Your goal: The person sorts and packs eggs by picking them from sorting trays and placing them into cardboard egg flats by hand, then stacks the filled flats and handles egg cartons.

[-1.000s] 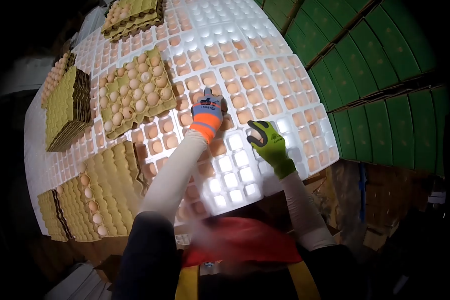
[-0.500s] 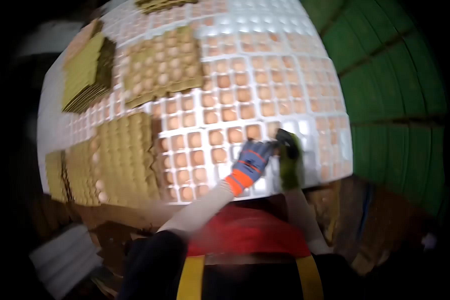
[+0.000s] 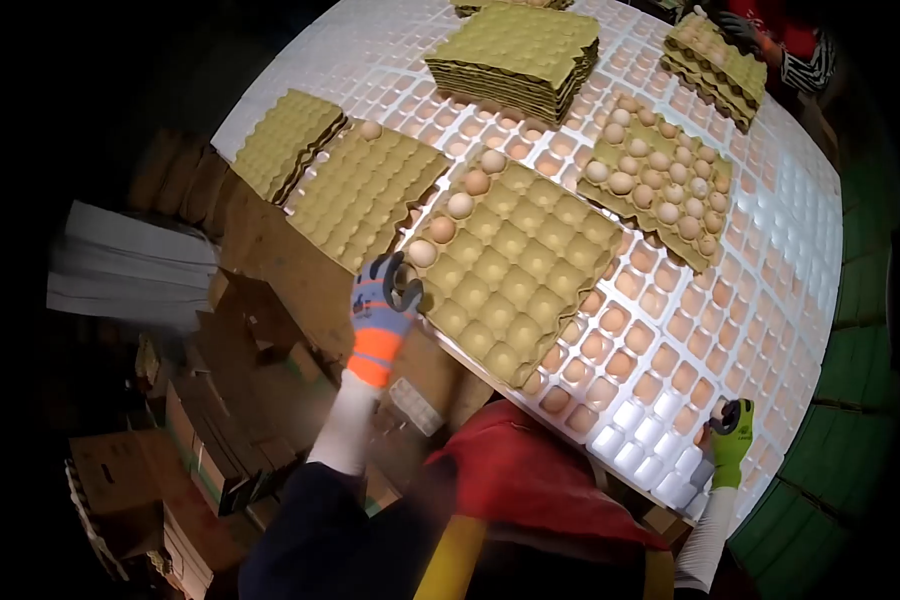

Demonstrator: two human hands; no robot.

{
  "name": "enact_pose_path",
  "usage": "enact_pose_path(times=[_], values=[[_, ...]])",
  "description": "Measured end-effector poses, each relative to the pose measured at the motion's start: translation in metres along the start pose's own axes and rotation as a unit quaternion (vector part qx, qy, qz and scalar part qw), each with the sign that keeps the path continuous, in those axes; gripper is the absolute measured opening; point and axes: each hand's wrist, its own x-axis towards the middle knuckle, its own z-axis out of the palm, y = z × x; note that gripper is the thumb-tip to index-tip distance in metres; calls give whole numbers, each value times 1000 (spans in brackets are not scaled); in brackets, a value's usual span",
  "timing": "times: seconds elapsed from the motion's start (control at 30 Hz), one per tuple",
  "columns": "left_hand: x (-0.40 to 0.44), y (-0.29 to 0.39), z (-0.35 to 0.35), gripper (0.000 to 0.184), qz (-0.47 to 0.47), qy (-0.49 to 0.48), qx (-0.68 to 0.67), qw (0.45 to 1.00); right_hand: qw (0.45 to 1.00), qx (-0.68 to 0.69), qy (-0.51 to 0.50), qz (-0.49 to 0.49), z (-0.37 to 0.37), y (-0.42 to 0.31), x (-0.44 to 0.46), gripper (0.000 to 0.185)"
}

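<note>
My left hand [image 3: 385, 297], in a grey-blue and orange glove, is at the near left corner of a pulp tray [image 3: 520, 262], its fingers curled round an egg [image 3: 408, 274]. A row of several eggs lines that tray's left side; its other cups hold none. Over at the right, my right hand [image 3: 732, 428], in a green and black glove, is closed on a partly hidden pale egg [image 3: 718, 409], above white moulded trays [image 3: 638, 443] with egg-filled and bare cells. A fuller pulp tray of eggs [image 3: 660, 178] lies beyond.
A stack of pulp trays [image 3: 510, 55] stands at the back, with more trays [image 3: 370, 190] at the left. At the top right a co-worker's gloved hand [image 3: 742, 32] is by another tray stack [image 3: 712, 65]. Cardboard boxes [image 3: 120, 480] lie below left; green panels [image 3: 820, 470] line the right.
The view has swung left. My left hand has gone from the white trays to the pulp tray's corner and now grips an egg. My right hand remains over the white trays.
</note>
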Motion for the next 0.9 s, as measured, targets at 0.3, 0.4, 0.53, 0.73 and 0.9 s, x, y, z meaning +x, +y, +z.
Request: enact_pose_path(times=[0.3, 0.4, 0.53, 0.73, 0.9], values=[[14, -40, -14, 34, -231, -29, -443, 866, 991, 104, 82, -22, 44, -115, 18, 20], [33, -73, 13, 32, -243, -107, -547, 794, 948, 215, -40, -231, 89, -290, 66, 32], [68, -14, -3, 45, -62, -195, 47, 978, 868, -7, -16, -496, 175, -431, 121, 42], [57, -46, -3, 47, -56, -118, -215, 968, 837, 143, -159, -504, 185, -461, 162, 45], [62, -74, 10, 53, -209, -183, -653, 705, 814, 478, -297, -146, 175, -406, 149, 52]])
